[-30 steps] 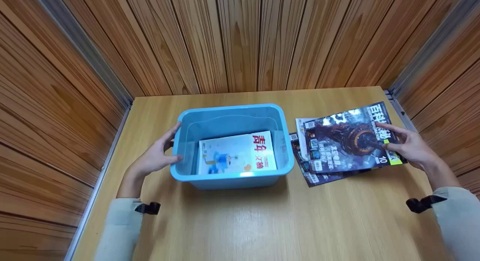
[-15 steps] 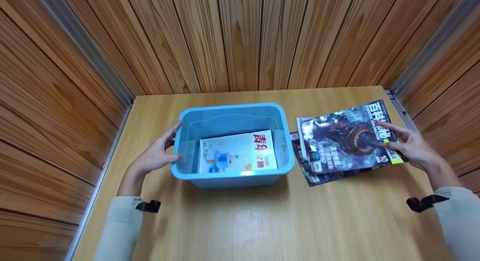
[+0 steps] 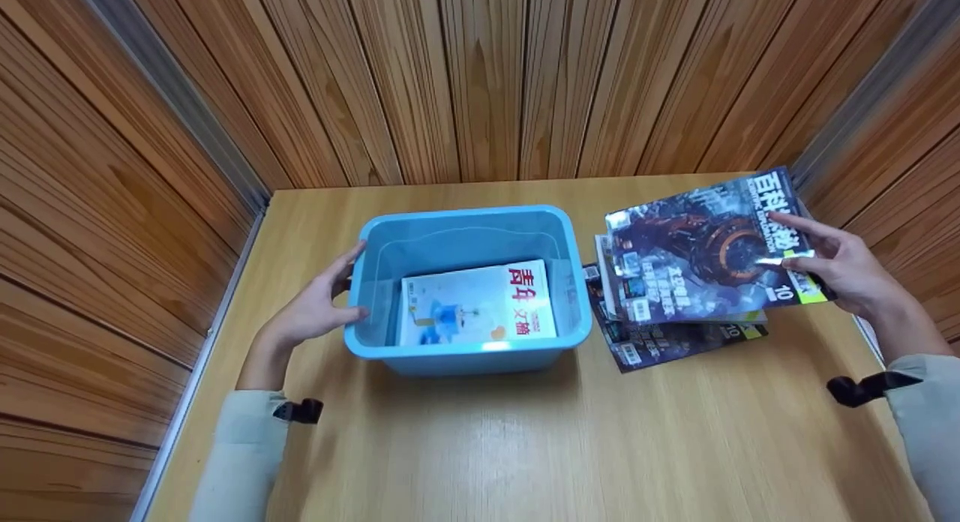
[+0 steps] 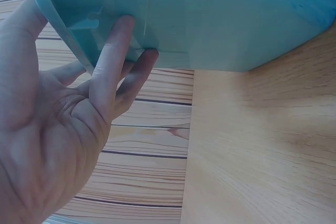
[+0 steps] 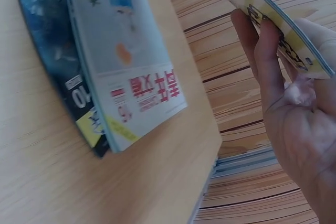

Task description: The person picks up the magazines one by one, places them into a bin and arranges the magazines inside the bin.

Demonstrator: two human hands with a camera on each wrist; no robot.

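Observation:
A blue plastic bin (image 3: pixel 465 229) stands on the wooden table, with a white magazine with red characters (image 3: pixel 480 303) lying flat inside. My left hand (image 3: pixel 319 306) holds the bin's left rim, thumb over the edge, fingers (image 4: pixel 113 61) under the lip of the bin (image 4: pixel 220 19). My right hand (image 3: pixel 840 271) pinches the right edge of a dark-covered magazine (image 3: pixel 705 256), lifted off a small pile of magazines (image 3: pixel 675 338). In the right wrist view the fingers (image 5: pixel 265 51) lie under the raised magazine (image 5: pixel 262 9), above the pile (image 5: pixel 121 77).
Wooden slat walls enclose the table (image 3: pixel 525 447) at the back, left and right. The pile lies close to the table's right edge (image 5: pixel 210 166). Bare tabletop spreads in front of the bin.
My right hand has lifted the dark magazine up and back off the pile, uncovering the magazine beneath. The left hand and the bin have stayed put.

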